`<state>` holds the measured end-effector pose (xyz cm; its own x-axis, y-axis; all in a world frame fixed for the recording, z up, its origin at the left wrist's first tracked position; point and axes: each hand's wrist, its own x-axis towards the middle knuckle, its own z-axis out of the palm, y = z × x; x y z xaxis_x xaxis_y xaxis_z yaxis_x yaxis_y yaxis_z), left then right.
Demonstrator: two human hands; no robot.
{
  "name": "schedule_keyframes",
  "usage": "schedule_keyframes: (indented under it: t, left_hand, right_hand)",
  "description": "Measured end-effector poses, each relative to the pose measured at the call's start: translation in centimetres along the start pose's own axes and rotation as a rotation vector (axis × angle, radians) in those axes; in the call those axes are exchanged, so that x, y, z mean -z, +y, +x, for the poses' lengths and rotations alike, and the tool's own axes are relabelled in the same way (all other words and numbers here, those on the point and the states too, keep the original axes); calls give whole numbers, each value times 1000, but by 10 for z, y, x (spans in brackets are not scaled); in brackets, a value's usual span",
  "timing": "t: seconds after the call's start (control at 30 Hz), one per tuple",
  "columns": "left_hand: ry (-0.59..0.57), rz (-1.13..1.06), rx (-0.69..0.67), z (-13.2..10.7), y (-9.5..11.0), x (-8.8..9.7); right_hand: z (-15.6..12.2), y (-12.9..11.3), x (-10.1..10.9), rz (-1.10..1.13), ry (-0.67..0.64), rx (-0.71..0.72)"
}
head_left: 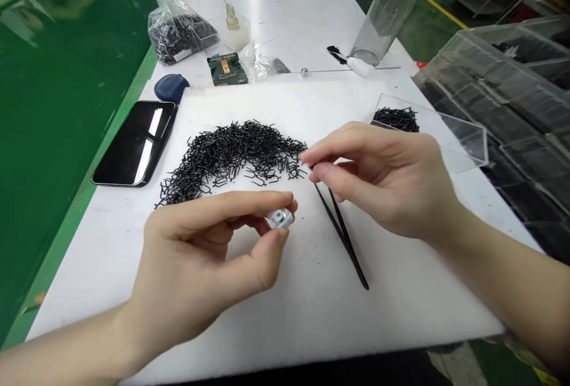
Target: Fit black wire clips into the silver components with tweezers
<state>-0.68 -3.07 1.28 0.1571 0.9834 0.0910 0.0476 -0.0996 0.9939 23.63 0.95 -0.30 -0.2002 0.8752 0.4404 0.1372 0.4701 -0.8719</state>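
Pinching a small silver metal part (280, 217) between thumb and fingers, the left hand (200, 261) hovers just below a heap of bent black wire pins (231, 154) on a white sheet (383, 309), while the right hand (378, 178) grips black tweezers (344, 237) beside the heap.

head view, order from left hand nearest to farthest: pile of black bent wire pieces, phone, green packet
1. Pile of black bent wire pieces: just beyond the left hand.
2. Phone: farther off, to the left.
3. Green packet: farthest, straight ahead past the white board.
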Motion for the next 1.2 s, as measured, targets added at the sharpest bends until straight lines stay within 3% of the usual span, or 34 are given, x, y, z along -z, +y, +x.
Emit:
schedule_keyframes:
  t: [0.13, 0.47, 0.8, 1.0, 1.2]
  left_hand:
    - [-47, -103, 151, 7, 3, 0]
    - [-149, -477, 356, 10, -6, 0]
    - [-143, -533, 353, 10, -11, 2]
    - [-136, -560, 358, 10, -10, 1]
    - [-139, -570, 352, 8, -11, 1]
  right_hand:
    - [-1, -4, -3, 88, 25, -21]
    - [-2, -12, -6, 187, 13, -133]
    - [-5, -14, -6, 94, 11, 6]
    - [-10, -24, -14, 148, 33, -92]
    - [-13, -26, -16, -23, 76, -73]
